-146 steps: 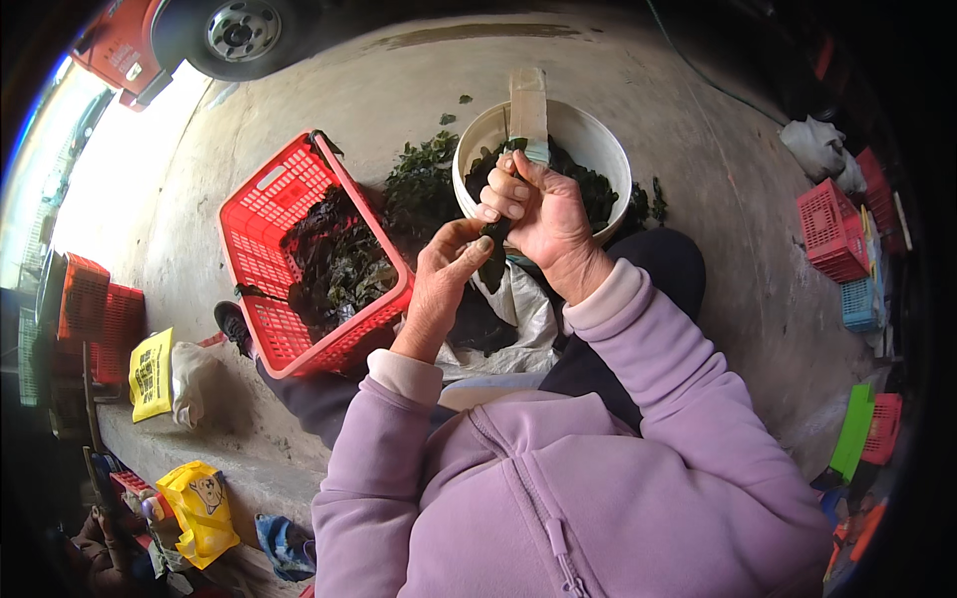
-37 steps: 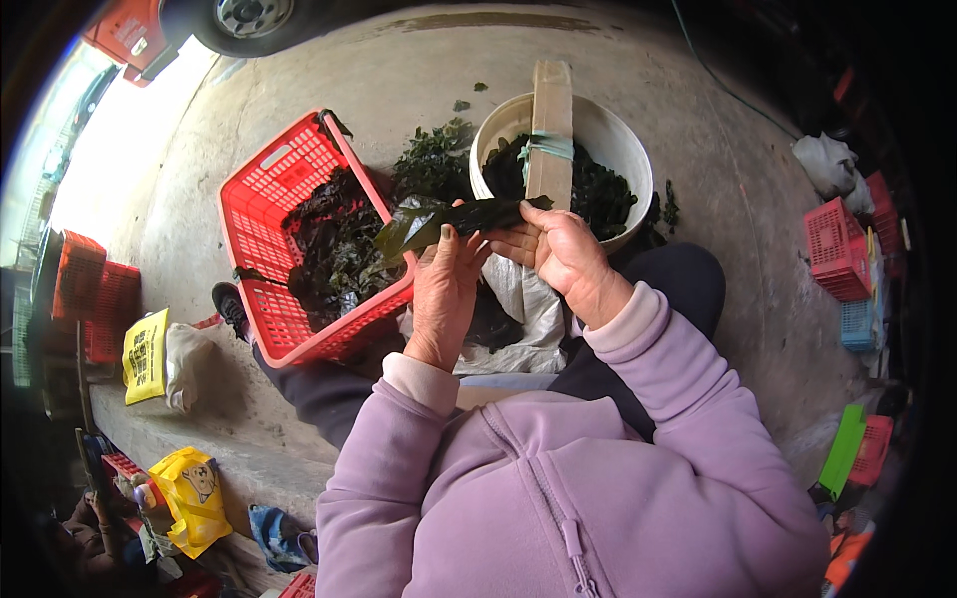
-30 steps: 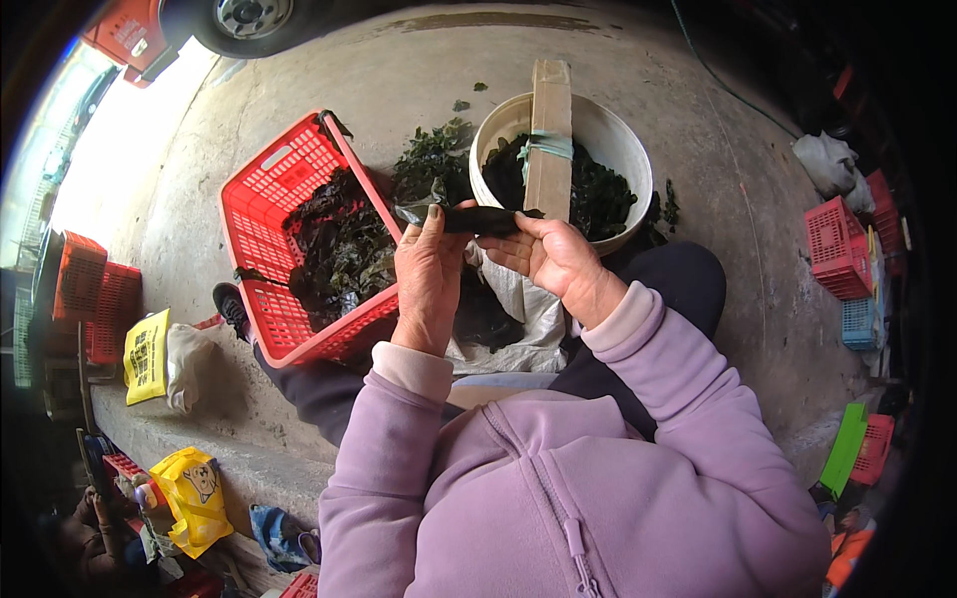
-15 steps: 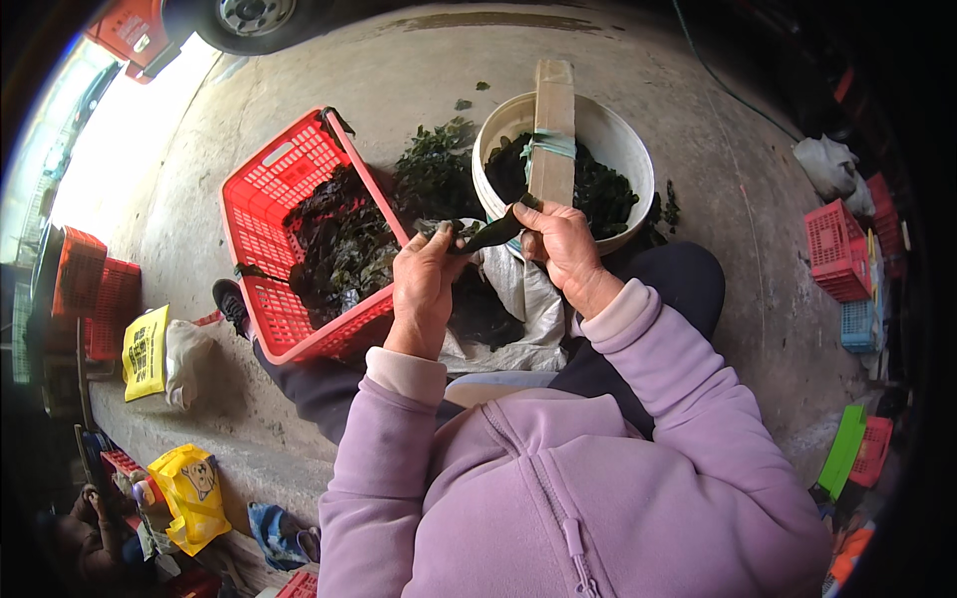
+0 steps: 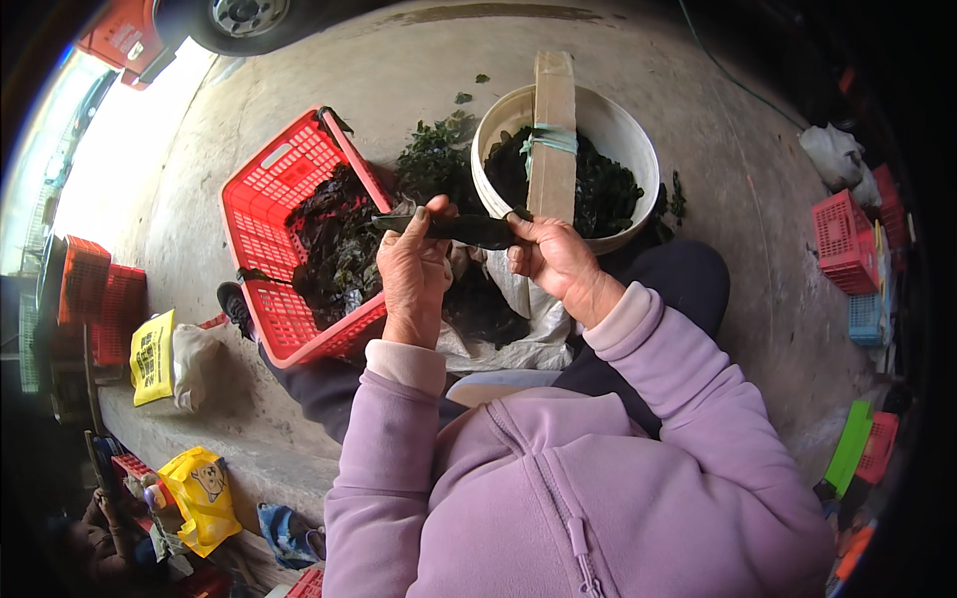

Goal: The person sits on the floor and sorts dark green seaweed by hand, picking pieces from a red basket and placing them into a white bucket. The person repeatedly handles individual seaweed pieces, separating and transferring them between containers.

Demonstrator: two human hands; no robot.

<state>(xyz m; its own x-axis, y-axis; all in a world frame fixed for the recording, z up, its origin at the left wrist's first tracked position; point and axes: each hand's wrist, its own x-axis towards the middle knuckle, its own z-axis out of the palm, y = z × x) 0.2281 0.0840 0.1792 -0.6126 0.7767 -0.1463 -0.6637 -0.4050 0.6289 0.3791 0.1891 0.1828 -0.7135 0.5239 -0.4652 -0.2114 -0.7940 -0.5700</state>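
Observation:
A dark green seaweed blade (image 5: 471, 231) stretches between my two hands, above my lap. My left hand (image 5: 414, 269) pinches its left part, and a tip sticks out past the fingers toward the basket. My right hand (image 5: 560, 261) grips the other end between thumb and fingers, close to the bucket. At the left, a tilted red plastic basket (image 5: 261, 214) holds a heap of dark wet seaweed (image 5: 344, 244). The white bucket (image 5: 638, 149) beyond my right hand contains more seaweed (image 5: 603, 189). Across its top lies a wooden board (image 5: 554, 100) tied with a pale green strip.
Loose seaweed (image 5: 434, 154) lies on the concrete floor between basket and bucket. A whitish sack (image 5: 543, 334) is in front of my lap. Red crates (image 5: 845, 244) stand at the right, others (image 5: 118, 309) at the left near a yellow bag (image 5: 152, 359). A vehicle wheel (image 5: 249, 15) is far left.
The seaweed blade now lies straighter and more level between my hands, with its tip showing past the left fingers. My left hand has moved slightly left and up.

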